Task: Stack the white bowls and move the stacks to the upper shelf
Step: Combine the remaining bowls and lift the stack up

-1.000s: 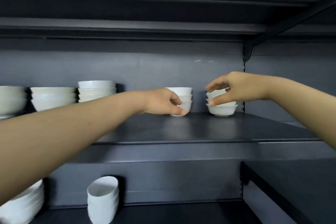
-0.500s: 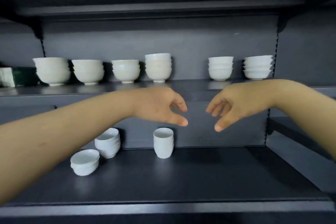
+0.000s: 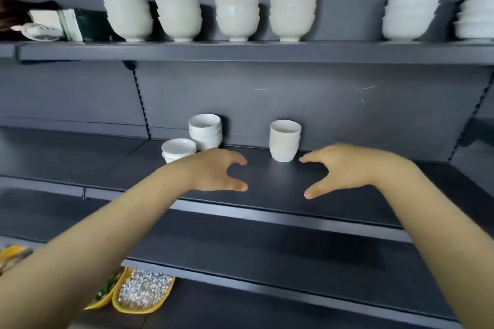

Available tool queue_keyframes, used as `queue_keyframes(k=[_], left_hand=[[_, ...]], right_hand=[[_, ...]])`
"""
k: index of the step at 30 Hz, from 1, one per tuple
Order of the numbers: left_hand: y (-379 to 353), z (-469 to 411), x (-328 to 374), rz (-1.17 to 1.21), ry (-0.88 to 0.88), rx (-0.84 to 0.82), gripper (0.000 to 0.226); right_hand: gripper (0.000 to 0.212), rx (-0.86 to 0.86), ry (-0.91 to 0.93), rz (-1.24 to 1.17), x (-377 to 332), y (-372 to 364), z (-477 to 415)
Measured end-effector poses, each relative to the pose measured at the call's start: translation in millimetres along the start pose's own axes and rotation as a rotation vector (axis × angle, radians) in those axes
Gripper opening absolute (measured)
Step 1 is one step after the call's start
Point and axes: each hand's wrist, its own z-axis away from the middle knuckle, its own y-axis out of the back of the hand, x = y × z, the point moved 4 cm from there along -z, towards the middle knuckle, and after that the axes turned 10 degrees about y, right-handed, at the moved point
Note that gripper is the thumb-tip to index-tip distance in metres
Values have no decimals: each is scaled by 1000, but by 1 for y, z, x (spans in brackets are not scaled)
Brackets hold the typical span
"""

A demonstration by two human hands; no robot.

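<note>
**Head view: both my hands empty at the middle shelf, either side of the tall stack**

Head view looks along my bare forearms to the middle shelf (image 3: 270, 211). My left hand (image 3: 213, 171) and right hand (image 3: 344, 168) are spread in wide C shapes facing each other, thumbs nearest the front edge. Fingers and thumbs are well apart, and neither hand holds anything. I cannot tell whether my hands touch the shelf.

The tall stack (image 3: 284, 141) of white bowls stands upright towards the back edge, beyond the gap between my hands. My right forefinger points at its foot and is near it, but not on it. To the left, the back stack (image 3: 205, 131) stands against the rear panel. The low stack (image 3: 177, 149) sits just in front of it, towards the left. My left wrist hides part of the low stack, and I cannot tell whether those two stacks touch.

On the upper shelf (image 3: 240, 52) six more stacks stand in a row along the back. From the left they are the first stack (image 3: 128, 16), second stack (image 3: 179, 17), third stack (image 3: 237, 17) and tallest stack (image 3: 292, 10). After a wider gap comes the fifth stack (image 3: 410, 14), then the end stack (image 3: 475, 17), which is cut by the right edge of the view. A green and white box (image 3: 72, 23) lies at that shelf's left end. Yellow trays (image 3: 144, 294) show at the bottom left.
</note>
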Motion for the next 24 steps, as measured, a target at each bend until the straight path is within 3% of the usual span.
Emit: queue_keyframes(k=[10, 18, 24], left_hand=[[-41, -70, -114, 206, 359, 120, 68], [-58, -138, -219, 458, 460, 234, 76], [-59, -204, -287, 785, 373, 247, 121]], right_hand=[[88, 103, 171, -188, -6, -44, -148], [96, 151, 184, -249, -26, -61, -271], [106, 303, 42, -519, -48, -63, -363]])
